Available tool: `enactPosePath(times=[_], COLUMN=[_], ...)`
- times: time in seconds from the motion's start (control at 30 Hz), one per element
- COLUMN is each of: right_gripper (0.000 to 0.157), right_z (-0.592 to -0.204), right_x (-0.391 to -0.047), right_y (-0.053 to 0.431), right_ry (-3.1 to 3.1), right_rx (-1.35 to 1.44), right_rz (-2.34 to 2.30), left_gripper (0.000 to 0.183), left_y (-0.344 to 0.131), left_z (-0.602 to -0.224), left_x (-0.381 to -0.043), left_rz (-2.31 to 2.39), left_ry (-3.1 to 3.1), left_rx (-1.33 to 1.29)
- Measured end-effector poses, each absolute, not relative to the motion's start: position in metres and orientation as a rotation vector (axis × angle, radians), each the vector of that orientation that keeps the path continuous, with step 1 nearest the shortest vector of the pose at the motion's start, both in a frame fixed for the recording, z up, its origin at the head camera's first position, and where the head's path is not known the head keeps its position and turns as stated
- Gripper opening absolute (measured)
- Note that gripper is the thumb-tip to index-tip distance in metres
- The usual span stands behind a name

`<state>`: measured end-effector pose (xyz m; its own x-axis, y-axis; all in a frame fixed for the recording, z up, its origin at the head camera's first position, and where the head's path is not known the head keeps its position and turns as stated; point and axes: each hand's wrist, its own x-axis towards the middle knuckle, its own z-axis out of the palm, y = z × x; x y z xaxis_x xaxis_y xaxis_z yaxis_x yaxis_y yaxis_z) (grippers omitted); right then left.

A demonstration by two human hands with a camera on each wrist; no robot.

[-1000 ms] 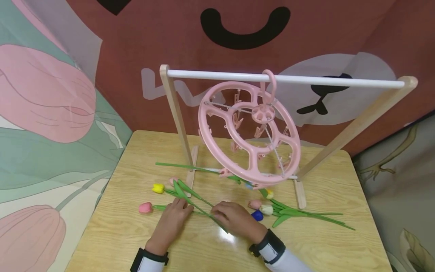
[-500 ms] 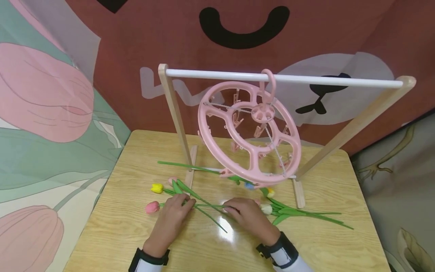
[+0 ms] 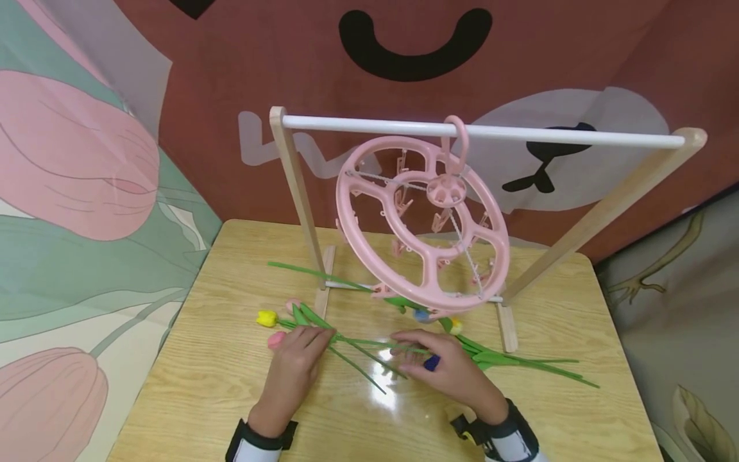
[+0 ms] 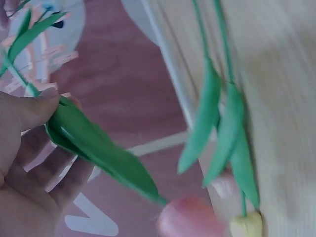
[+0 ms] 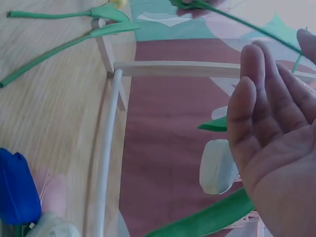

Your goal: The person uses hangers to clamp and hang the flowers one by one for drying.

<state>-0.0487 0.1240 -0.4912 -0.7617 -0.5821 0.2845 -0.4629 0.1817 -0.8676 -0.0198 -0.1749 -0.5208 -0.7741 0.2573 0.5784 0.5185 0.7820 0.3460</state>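
Observation:
In the left wrist view my left hand [image 3: 296, 367] pinches a pink tulip [image 4: 190, 217] by its green stem, just beside its leaves [image 4: 96, 138]. Its flower [image 3: 276, 340] shows beside the hand in the head view. The stem's far end reaches between the thumb and fingers of my right hand [image 3: 453, 369]. That hand's fingers [image 5: 266, 98] are straight and apart from the thumb. A dark blue tulip [image 5: 19, 187] lies on the table near the right hand. Beyond the left hand lies a yellow tulip [image 3: 267, 319] beside another pink tulip [image 3: 292, 306].
A pink round clip hanger [image 3: 424, 282] hangs from the white bar [image 3: 369, 126] of a wooden rack. A light blue tulip [image 3: 423, 315] hangs at its lower rim. More green stems [image 3: 548, 366] lie on the right of the table [image 3: 190, 391].
The left hand lifts the pink tulip, its flower moving right and away from me. The right hand first touches the stem, then shifts right with fingers spread. The hanging tulip's stem tilts up.

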Motion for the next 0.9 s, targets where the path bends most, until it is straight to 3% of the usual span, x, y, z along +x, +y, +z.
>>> enactPosePath(times=[0.23, 0.53, 0.63, 0.77, 0.9], right_gripper=[0.043, 0.047, 0.047, 0.041, 0.024], right_z=[-0.502, -0.517, -0.521, -0.528, -0.534], right_x=[-0.053, -0.054, -0.054, -0.055, -0.056], right_y=[0.117, 0.108, 0.108, 0.107, 0.109], right_ry=[2.489, 2.576, 2.566, 2.539, 2.52], right_rx=[-1.118, -1.019, -0.985, -1.011, -1.046], right_rz=[-1.506, -1.223, -1.206, -1.234, -1.314], left_gripper=[0.041, 0.011, 0.008, 0.015, 0.017], left_y=[-0.156, -0.131, -0.126, -0.116, -0.106], left_z=[-0.505, -0.51, -0.514, -0.519, -0.522], left_x=[-0.021, -0.021, -0.022, -0.025, -0.026], left_rz=[-1.09, -1.634, -1.786, -2.031, -2.189], left_ry=[-2.309, -2.095, -2.005, -1.834, -1.693], left_rx=[-0.601, -0.54, -0.542, -0.55, -0.544])
